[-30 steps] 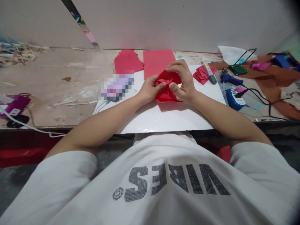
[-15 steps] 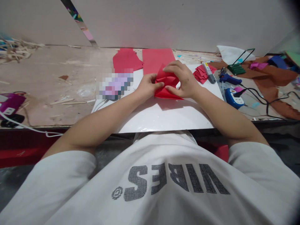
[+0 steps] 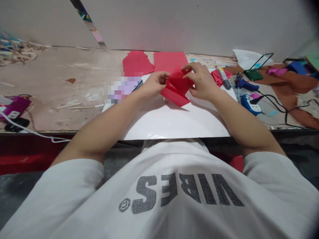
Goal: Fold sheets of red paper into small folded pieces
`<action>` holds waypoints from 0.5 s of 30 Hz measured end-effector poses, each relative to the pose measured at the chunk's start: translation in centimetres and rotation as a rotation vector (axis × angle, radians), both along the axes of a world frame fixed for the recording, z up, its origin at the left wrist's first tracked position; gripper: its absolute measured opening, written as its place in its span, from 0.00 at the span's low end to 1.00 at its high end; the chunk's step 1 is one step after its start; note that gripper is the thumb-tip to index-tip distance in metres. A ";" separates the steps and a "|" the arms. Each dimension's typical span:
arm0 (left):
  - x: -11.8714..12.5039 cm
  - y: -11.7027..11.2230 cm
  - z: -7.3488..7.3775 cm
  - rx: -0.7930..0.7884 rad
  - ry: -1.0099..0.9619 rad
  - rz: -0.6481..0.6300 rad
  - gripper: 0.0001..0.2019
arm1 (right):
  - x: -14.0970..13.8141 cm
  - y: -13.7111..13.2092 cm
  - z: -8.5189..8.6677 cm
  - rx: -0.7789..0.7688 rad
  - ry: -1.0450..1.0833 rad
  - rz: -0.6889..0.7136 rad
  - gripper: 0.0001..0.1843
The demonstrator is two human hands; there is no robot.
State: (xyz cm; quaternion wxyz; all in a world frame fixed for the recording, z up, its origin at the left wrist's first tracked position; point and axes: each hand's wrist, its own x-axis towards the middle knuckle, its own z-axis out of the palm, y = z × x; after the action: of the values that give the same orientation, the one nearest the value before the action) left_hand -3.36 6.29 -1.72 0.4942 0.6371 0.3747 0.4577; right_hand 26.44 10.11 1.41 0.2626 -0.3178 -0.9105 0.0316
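A folded piece of red paper point(image 3: 177, 87) is held above a white board point(image 3: 159, 127), with its creased flaps standing apart. My left hand point(image 3: 156, 83) pinches its left edge between thumb and fingers. On the other side, my right hand point(image 3: 199, 79) grips the upper right part, with fingertips behind a flap and the thumb lower down. Some of the paper is hidden behind the fingers. Behind it lie a flat red sheet point(image 3: 170, 60) and an irregular red sheet point(image 3: 137, 63).
To the right, a grey cutter knife point(image 3: 224, 78) rests on small red papers point(image 3: 216, 77). Beyond are a blue glue gun point(image 3: 246, 85), a blue power socket point(image 3: 250, 104) with black cord, and brown paper point(image 3: 286, 96). A blurred-out phone point(image 3: 124, 89) lies left; wood sticks point(image 3: 22, 51) pile far left.
The red paper has been turned and its folds spread wider, with a lower flap now pointing down to the right. Both hands have shifted their hold, and the view has moved slightly.
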 end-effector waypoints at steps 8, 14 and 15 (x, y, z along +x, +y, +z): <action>-3.9 -0.5 3.2 0.190 0.751 -0.040 0.58 | 0.2 2.1 -2.0 -0.069 0.059 -0.041 0.29; -1.6 -5.8 7.3 0.520 0.950 -0.171 0.42 | -0.3 2.2 -3.1 -0.157 0.104 -0.177 0.27; -1.0 -6.4 7.6 0.542 0.922 -0.212 0.36 | -0.3 2.3 -3.1 -0.151 0.115 -0.202 0.26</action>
State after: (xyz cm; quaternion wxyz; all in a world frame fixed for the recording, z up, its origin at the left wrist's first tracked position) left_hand -4.40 -0.16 5.83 0.1402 0.9106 0.3550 0.1586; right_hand 26.15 12.39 -1.69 0.2917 -0.4244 -0.8523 0.0917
